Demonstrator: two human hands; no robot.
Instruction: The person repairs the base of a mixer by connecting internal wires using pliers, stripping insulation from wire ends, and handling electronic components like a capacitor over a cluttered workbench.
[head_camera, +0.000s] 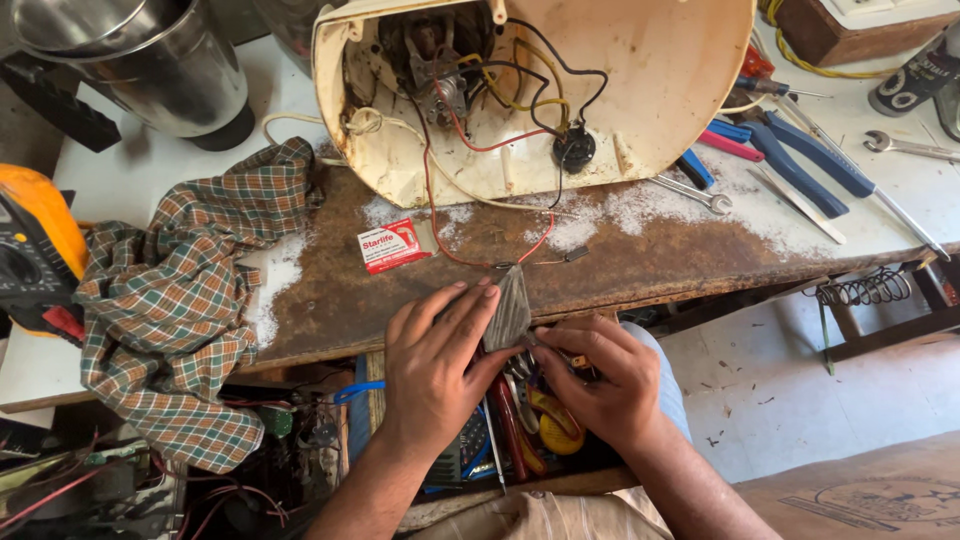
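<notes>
Keep your left hand closed on the grey folded piece at the rusty bench edge, while your right hand, fingers curled, grips its lower end steadily.

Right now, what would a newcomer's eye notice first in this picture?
The opened cream plastic appliance shell with tangled coloured wires lies at the top centre of the rusty metal worktop. Below it, the left hand and right hand pinch a small grey abrasive strip. A checked cloth sprawls left.
</notes>
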